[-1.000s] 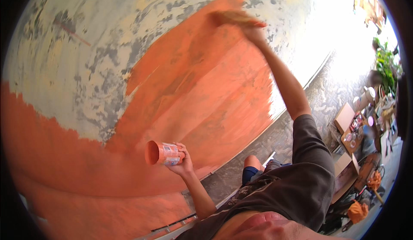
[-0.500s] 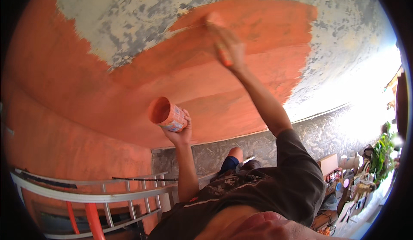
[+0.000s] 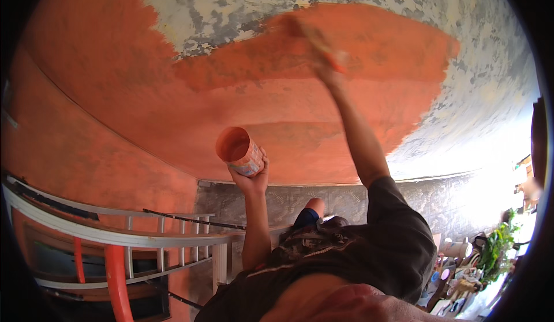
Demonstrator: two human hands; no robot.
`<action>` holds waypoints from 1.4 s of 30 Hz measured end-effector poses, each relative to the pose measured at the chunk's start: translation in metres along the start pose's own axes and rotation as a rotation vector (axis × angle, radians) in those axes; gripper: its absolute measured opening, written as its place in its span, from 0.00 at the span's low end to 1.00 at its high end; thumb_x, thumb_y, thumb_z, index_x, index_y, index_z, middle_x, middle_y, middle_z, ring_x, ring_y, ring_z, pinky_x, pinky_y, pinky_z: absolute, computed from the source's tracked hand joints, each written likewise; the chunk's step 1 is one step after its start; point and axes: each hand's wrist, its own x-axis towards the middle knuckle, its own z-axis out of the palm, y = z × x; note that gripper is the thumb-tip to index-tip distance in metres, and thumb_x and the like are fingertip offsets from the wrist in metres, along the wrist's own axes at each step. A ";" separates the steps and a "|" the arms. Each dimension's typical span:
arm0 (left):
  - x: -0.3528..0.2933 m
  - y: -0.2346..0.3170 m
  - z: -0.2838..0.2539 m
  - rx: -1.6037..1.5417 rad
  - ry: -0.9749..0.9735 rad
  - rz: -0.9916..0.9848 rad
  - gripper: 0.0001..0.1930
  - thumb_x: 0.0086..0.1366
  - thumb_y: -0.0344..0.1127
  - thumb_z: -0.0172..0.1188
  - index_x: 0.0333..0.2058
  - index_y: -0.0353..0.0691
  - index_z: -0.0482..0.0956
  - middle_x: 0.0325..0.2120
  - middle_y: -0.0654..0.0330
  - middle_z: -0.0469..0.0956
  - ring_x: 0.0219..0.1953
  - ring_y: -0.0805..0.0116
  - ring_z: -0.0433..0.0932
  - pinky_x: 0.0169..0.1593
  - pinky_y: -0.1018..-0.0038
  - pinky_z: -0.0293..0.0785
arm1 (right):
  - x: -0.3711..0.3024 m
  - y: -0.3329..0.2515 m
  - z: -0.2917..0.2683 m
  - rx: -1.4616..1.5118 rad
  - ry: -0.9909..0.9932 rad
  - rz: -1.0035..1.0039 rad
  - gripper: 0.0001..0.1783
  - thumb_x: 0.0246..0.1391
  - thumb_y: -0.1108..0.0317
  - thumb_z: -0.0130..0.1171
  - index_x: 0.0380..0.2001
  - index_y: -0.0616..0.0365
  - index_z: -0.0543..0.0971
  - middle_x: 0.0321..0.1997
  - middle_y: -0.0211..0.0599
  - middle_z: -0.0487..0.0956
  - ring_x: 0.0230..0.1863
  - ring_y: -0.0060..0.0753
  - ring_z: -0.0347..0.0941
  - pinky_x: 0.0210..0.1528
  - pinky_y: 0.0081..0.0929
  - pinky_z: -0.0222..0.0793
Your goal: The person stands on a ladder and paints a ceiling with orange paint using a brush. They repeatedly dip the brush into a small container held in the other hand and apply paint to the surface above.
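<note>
My left hand point(image 3: 257, 177) is wrapped round the side of a paint tub point(image 3: 247, 161), whose open, orange-coated mouth tilts toward me. Higher up, at the end of my raised right arm, my right hand point(image 3: 323, 56) grips a paintbrush point(image 3: 339, 63), blurred by motion. The brush's orange head meets the wall near the upper edge of the orange paint point(image 3: 277, 105). Above that edge the wall is bare, mottled white and grey plaster point(image 3: 231, 4). The bristles are smeared, so their exact contact cannot be made out.
A metal ladder point(image 3: 173, 240) with red parts stands at lower left beside me. Below the painted wall runs a grey patterned surface point(image 3: 404, 198). At the right lie a green plant point(image 3: 501, 251), a white bucket point(image 3: 459, 248) and mixed clutter, near bright light.
The whole view has shifted and turned slightly. My right hand has swept the brush along the upper paint edge, and orange now covers a pale gap there. My left hand still holds the tub.
</note>
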 end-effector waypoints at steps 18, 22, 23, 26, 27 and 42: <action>0.021 -0.005 -0.033 0.009 0.142 0.129 0.30 0.65 0.61 0.55 0.56 0.45 0.72 0.46 0.57 0.76 0.44 0.55 0.76 0.41 0.63 0.77 | 0.039 -0.175 0.180 0.057 -0.363 -0.039 0.41 0.38 0.74 0.66 0.61 0.57 0.67 0.49 0.48 0.76 0.52 0.54 0.74 0.43 0.45 0.77; 0.024 0.006 -0.047 0.009 0.116 0.153 0.30 0.65 0.61 0.55 0.56 0.46 0.72 0.46 0.56 0.76 0.44 0.55 0.77 0.41 0.64 0.78 | 0.054 -0.197 0.209 0.268 -0.354 -0.108 0.40 0.45 0.74 0.62 0.66 0.53 0.66 0.48 0.46 0.78 0.44 0.51 0.77 0.39 0.44 0.78; 0.024 0.007 -0.047 0.003 0.150 0.161 0.30 0.65 0.61 0.55 0.56 0.46 0.72 0.46 0.56 0.76 0.44 0.55 0.77 0.41 0.63 0.78 | 0.054 -0.195 0.209 0.281 -0.356 -0.123 0.41 0.46 0.73 0.62 0.67 0.52 0.65 0.47 0.46 0.78 0.42 0.50 0.78 0.37 0.43 0.79; 0.026 0.009 -0.050 -0.028 0.220 0.171 0.30 0.65 0.61 0.55 0.57 0.46 0.72 0.48 0.56 0.77 0.45 0.55 0.77 0.42 0.62 0.77 | 0.047 -0.147 0.149 -0.089 -0.543 -0.011 0.45 0.49 0.70 0.62 0.72 0.38 0.63 0.54 0.42 0.80 0.27 0.43 0.79 0.21 0.37 0.74; 0.026 0.008 -0.054 -0.042 0.223 0.159 0.30 0.66 0.61 0.55 0.57 0.46 0.72 0.48 0.56 0.77 0.46 0.54 0.77 0.42 0.61 0.77 | 0.037 -0.117 0.123 -0.279 -0.498 0.018 0.48 0.50 0.64 0.62 0.74 0.36 0.55 0.66 0.45 0.71 0.37 0.47 0.80 0.25 0.39 0.73; 0.026 -0.008 -0.071 -0.108 0.296 0.132 0.31 0.65 0.60 0.54 0.58 0.45 0.71 0.49 0.55 0.77 0.48 0.54 0.78 0.42 0.60 0.77 | 0.031 -0.137 0.141 -0.160 -0.073 -0.061 0.31 0.43 0.78 0.62 0.55 0.57 0.75 0.45 0.46 0.77 0.44 0.51 0.74 0.44 0.42 0.75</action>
